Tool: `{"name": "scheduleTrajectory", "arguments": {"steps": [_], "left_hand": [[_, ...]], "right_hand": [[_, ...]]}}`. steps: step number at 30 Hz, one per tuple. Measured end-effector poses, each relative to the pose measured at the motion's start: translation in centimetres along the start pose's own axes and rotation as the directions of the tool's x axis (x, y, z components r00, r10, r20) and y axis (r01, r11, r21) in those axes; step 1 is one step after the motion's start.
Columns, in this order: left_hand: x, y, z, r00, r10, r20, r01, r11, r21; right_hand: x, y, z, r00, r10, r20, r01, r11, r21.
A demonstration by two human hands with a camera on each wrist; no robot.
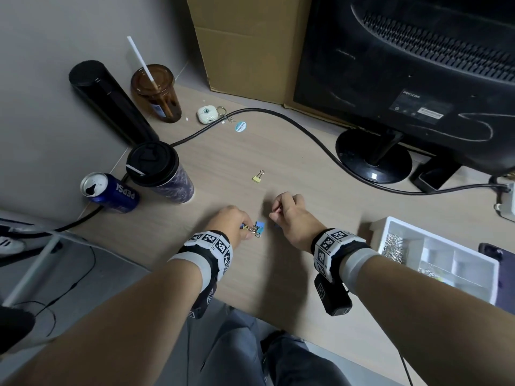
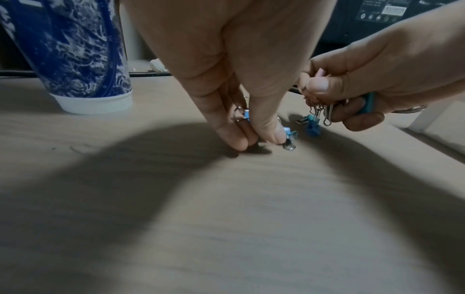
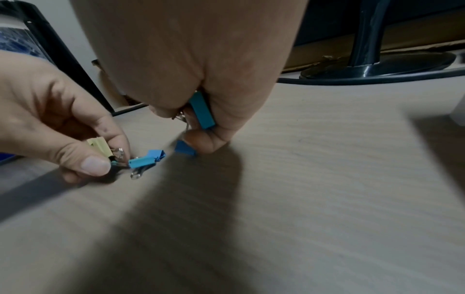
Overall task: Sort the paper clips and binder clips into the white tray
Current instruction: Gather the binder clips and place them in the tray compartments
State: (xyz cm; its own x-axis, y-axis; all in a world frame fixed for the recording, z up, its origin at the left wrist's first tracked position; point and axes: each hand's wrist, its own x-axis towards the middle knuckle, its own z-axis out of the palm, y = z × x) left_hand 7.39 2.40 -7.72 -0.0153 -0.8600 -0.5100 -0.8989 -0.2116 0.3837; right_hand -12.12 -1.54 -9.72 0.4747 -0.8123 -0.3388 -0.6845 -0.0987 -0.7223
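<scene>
My left hand (image 1: 245, 225) reaches down to the desk and pinches a small bunch of binder clips: a yellow clip (image 3: 99, 147) sits between its fingers, and light blue clips (image 3: 146, 159) hang at the fingertips and touch the wood. Just to the right, my right hand (image 1: 274, 213) is curled into a fist round several clips, with a teal binder clip (image 3: 201, 111) and wire handles (image 2: 319, 107) sticking out. A darker blue clip (image 3: 185, 149) lies on the desk under that fist. Another yellow binder clip (image 1: 257, 176) lies alone farther back. The white tray (image 1: 385, 234) stands at the right and holds paper clips (image 1: 393, 243).
A Pepsi can (image 1: 111, 193), a lidded coffee cup (image 1: 158, 171), a brown tumbler (image 1: 157, 93) and a black cylinder (image 1: 108, 101) stand at the left. A black cable (image 1: 278, 115) crosses the desk to the monitor stand (image 1: 373, 160). A cardboard box (image 1: 245, 45) is behind.
</scene>
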Motion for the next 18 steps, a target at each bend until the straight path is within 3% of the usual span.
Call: {"name": "scheduleTrajectory", "arguments": {"steps": [9, 15, 18], "left_hand": [[0.0, 6.1, -3.5, 0.997, 0.064, -0.032, -0.065, 0.998, -0.015], [0.5, 14.0, -2.9, 0.974, 0.228, 0.018, -0.228, 0.974, 0.0], [0.8, 18.4, -1.3, 0.951, 0.303, 0.061, -0.304, 0.952, 0.019]], "right_hand": [[-2.2, 0.0, -5.3, 0.988, -0.013, -0.155, 0.022, 0.998, 0.058], [-7.2, 3.1, -10.8, 0.946, 0.031, -0.324, -0.008, 0.997, 0.073], [-11.3, 6.0, -13.3, 0.915, 0.116, -0.387, -0.092, 0.993, 0.08]]}}
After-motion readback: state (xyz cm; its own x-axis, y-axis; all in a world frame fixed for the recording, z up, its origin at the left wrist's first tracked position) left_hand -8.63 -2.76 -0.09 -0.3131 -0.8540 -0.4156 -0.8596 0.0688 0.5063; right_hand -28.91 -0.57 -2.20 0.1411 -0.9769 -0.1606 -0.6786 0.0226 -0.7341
